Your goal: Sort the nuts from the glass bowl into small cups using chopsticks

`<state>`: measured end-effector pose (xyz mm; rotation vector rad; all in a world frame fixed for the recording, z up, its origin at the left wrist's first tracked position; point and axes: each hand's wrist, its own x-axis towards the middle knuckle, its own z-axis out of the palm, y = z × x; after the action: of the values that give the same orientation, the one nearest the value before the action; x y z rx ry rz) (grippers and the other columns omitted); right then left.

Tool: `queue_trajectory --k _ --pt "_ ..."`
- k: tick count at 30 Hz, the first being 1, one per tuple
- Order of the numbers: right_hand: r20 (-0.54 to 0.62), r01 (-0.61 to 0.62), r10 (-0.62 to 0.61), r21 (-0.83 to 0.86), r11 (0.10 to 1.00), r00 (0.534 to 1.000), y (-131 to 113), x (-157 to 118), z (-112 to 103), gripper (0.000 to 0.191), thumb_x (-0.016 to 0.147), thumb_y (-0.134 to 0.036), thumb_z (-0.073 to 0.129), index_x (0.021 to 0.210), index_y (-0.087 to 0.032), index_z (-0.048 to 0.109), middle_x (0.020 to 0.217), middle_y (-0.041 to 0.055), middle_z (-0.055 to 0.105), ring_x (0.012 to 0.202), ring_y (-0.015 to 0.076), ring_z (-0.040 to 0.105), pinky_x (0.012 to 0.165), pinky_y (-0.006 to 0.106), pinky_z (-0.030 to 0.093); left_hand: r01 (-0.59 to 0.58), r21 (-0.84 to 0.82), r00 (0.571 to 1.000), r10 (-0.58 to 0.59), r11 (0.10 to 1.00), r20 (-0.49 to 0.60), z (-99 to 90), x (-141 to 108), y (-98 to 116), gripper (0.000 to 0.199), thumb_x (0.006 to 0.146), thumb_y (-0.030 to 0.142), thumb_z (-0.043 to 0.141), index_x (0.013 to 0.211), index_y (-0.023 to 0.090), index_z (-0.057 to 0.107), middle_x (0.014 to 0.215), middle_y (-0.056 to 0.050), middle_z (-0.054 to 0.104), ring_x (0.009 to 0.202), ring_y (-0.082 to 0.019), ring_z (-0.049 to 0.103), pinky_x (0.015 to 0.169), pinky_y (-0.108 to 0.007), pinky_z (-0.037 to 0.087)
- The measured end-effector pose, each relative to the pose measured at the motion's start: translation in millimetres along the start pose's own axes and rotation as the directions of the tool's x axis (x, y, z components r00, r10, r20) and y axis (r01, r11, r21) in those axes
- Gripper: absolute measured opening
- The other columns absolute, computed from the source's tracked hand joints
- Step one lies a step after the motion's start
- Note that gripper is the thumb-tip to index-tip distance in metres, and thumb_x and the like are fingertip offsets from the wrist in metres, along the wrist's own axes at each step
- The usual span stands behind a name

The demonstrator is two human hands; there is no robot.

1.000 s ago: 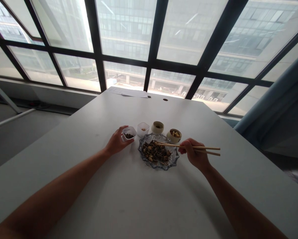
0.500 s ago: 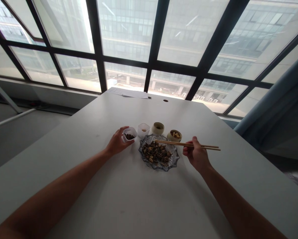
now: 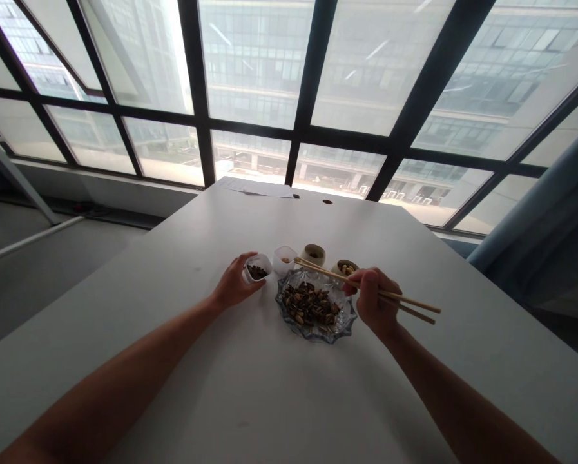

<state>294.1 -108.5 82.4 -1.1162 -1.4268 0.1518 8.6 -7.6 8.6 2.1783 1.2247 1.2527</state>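
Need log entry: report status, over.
Left hand around squarish white plastic cup. Right hand gripping slim tan wooden chopsticks. Brown seeds in scalloped clear glass bowl. Chopsticks overlap its rim.

Frame centre: hands (image 3: 235, 281), 2; chopsticks (image 3: 417, 302), 2; glass dish (image 3: 350, 316), 1; white cups (image 3: 281, 266), 2; greenish pots (image 3: 321, 258), 2. Upper centre: worktop (image 3: 250, 225) holes (image 3: 327, 202), 2.

left fingers (image 3: 256, 285) hold a cup (image 3: 268, 273), right fingers (image 3: 368, 278) chopsticks (image 3: 320, 269) over a glass bowl (image 3: 347, 321).
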Motion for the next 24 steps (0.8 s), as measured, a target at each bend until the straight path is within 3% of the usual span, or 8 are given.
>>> queue_trajectory --k 6,11,13,16,21,24 --pt "-0.003 -0.044 0.044 0.065 0.997 0.999 9 26 29 0.049 0.096 -0.063 0.043 0.07 -0.025 0.06 0.053 0.0031 0.064 0.045 0.0168 0.059 0.046 0.03 0.049 0.012 -0.004 1.0 -0.012 1.0 -0.006 -0.8 0 1 0.062 0.072 0.038 0.074 0.128 0.024 0.051 0.125 -0.011 0.065 0.11 -0.026 0.064 0.092 -0.042 0.055" --pt "-0.018 -0.041 0.041 0.04 0.998 0.999 15 31 37 0.051 0.096 -0.064 0.042 0.071 -0.023 0.06 0.052 0.0019 0.062 0.044 0.0152 0.059 0.045 0.027 0.049 0.005 -0.01 1.0 -0.005 1.0 -0.007 -0.9 -1 0 0.062 0.073 0.039 0.074 0.128 0.023 0.051 0.125 -0.011 0.065 0.11 -0.026 0.065 0.091 -0.042 0.055" --pt "0.048 -0.052 0.05 0.041 0.998 0.998 18 32 37 0.05 0.094 -0.064 0.045 0.072 -0.022 0.061 0.055 0.0022 0.064 0.047 0.0153 0.061 0.047 0.027 0.05 0.006 -0.01 1.0 -0.006 1.0 -0.005 -0.5 -1 -1 0.063 0.073 0.04 0.074 0.128 0.023 0.05 0.125 -0.012 0.065 0.11 -0.026 0.065 0.091 -0.042 0.055" --pt "0.172 -0.097 0.086 0.057 0.994 0.981 20 33 34 0.047 0.092 -0.063 0.052 0.075 -0.021 0.064 0.059 0.0032 0.067 0.052 0.0156 0.063 0.05 0.026 0.051 0.014 -0.011 1.0 -0.014 1.0 -0.002 0.3 -1 -3 0.063 0.073 0.042 0.074 0.128 0.022 0.05 0.124 -0.012 0.066 0.109 -0.026 0.065 0.092 -0.042 0.055" --pt "0.099 -0.184 0.171 0.143 0.972 0.98 14 32 16 0.05 0.092 -0.064 0.051 0.072 -0.02 0.064 0.054 0.0029 0.064 0.046 0.0148 0.06 0.044 0.026 0.049 0.019 -0.018 1.0 -0.019 1.0 0.003 0.6 0 -2 0.063 0.073 0.041 0.074 0.128 0.022 0.051 0.122 -0.012 0.067 0.108 -0.026 0.066 0.09 -0.041 0.056" --pt "0.143 -0.181 0.161 0.138 0.974 0.976 5 30 -1 0.052 0.091 -0.064 0.053 0.065 -0.02 0.063 0.047 0.0016 0.06 0.039 0.0127 0.054 0.039 0.024 0.044 0.025 -0.014 1.0 -0.025 1.0 0.003 0.3 0 -2 0.063 0.073 0.041 0.075 0.128 0.022 0.052 0.121 -0.011 0.068 0.107 -0.026 0.067 0.09 -0.041 0.056"
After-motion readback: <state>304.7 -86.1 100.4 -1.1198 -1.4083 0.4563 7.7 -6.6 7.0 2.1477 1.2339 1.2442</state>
